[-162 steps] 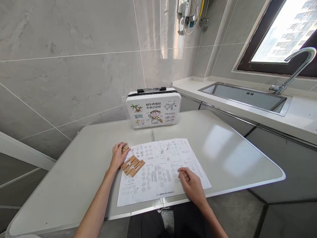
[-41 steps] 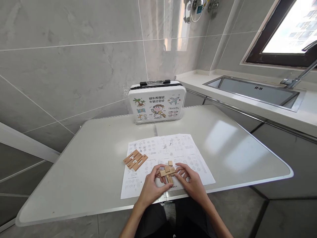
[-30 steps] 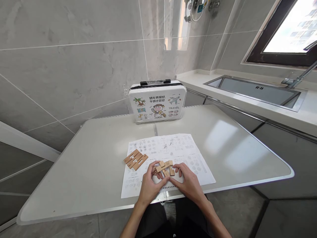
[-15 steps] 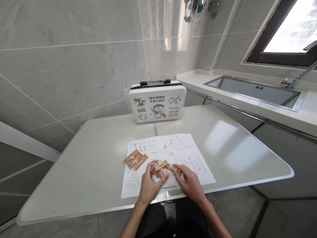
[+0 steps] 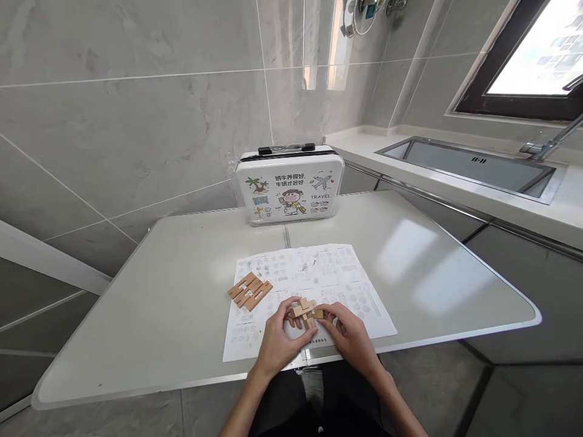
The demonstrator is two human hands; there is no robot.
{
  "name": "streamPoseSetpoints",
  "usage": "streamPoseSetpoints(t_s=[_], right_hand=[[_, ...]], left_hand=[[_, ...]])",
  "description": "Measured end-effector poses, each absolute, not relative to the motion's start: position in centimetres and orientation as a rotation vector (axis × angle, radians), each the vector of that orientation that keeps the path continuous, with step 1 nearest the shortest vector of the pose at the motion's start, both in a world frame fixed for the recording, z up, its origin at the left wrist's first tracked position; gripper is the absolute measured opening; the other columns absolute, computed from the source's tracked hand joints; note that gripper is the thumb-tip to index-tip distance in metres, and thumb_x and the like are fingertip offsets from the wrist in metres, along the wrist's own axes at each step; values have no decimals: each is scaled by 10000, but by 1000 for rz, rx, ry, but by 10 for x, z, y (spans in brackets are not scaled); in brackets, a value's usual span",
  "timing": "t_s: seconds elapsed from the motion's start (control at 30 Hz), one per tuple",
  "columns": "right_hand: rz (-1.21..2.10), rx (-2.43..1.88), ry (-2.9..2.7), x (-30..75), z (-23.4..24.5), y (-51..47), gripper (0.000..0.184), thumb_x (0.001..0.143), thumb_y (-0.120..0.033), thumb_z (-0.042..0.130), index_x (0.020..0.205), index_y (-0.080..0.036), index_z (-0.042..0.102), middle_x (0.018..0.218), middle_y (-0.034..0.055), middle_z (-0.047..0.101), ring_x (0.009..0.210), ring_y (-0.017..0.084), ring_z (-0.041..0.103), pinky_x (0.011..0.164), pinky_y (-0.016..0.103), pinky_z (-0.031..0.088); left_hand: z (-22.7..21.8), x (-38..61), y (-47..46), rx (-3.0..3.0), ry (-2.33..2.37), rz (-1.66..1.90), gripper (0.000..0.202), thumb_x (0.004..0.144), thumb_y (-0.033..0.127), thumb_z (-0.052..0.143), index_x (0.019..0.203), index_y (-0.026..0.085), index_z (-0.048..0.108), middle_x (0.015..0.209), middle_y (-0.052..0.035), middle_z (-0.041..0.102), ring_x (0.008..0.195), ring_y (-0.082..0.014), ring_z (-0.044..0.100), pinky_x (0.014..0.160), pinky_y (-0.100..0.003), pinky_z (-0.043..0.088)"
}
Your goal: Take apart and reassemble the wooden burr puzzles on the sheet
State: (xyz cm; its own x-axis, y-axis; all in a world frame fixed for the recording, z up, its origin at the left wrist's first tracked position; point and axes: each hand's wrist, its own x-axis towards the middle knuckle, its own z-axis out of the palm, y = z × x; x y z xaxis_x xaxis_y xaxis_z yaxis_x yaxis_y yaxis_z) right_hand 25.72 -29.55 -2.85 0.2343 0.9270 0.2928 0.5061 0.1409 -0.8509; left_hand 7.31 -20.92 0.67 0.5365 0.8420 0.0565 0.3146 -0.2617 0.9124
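Between my hands is a light wooden interlocking puzzle (image 5: 304, 308), made of several notched bars crossing one another. My left hand (image 5: 281, 335) is closed round its left side, thumb at the lower bar and fingers behind. My right hand (image 5: 348, 332) pinches a wooden bar (image 5: 320, 314) at the puzzle's right side; whether that bar is fully seated I cannot tell. Left of my hands lie several darker, flat wooden pieces (image 5: 257, 297) with cut-out slots, side by side. They rest partly on a printed instruction sheet (image 5: 337, 267) beneath the puzzle.
A white cartoon-printed case (image 5: 273, 209) with a black handle stands at the back of the folding table (image 5: 173, 315), near the tiled wall. To the right run a counter with a sink (image 5: 469, 164) and a tap (image 5: 542, 147). The table's front edge is close to my body.
The puzzle has shifted slightly right and turned in my left hand. The bar in my right hand now sits closer against it. The flat pieces and sheet have stayed put.
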Motion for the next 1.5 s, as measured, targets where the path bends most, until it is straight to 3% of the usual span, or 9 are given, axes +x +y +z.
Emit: streamPoseSetpoints(t_s=[0.37,0.63,0.93,1.07,1.27,1.37,1.5], right_hand=[[571,-1460,-1426,259,-25,-297,263,1068,-387,534,1232,-261,697,938,63,691,736,198,631,626,302,514],[668,-1387,-1409,261,-19,-298,229,1050,-354,560,1192,-264,716,963,69,703,820,220,656,655,313,525],[662,-1352,-1392,266,-23,-299,213,1019,-363,620,1159,-262,744,936,64,730,814,218,670,671,312,549],[682,-1354,-1331,268,-24,-300,250,1010,-399,627,1178,-251,737,936,63,738,774,208,669,692,314,560],[777,-1402,-1214,267,-22,-299,317,1059,-444,533,1267,-234,646,953,60,690,719,187,632,672,307,540],[803,-1431,-1328,265,-17,-296,294,1064,-457,519,1207,-247,666,1006,72,690,791,208,626,642,300,501],[867,-1442,-1357,266,-13,-295,302,1082,-471,471,1081,-239,664,904,47,669,758,205,594,661,306,472]], left_hand=[[9,72,-209,1892,931,630,603,789,351,833,1338,278,594,887,17,678,811,-195,648,842,-342,547],[7,71,-207,1962,874,605,633,772,455,884,1338,299,646,1181,-61,674,978,-240,638,910,-372,531],[9,70,-206,1987,843,548,677,754,505,893,1355,320,641,1224,-56,701,880,-214,617,783,-322,521],[8,70,-208,1954,857,552,675,736,446,911,1339,301,646,1167,-42,721,779,-181,624,812,-341,560],[10,70,-209,1864,822,613,668,731,372,922,1331,278,642,1188,-39,729,828,-184,703,889,-359,594],[11,69,-209,1848,791,633,670,723,366,928,1324,272,646,1267,-55,716,901,-204,721,941,-378,594],[10,69,-208,1844,752,611,658,732,304,917,1326,277,633,1303,-48,703,954,-211,727,971,-376,583]])
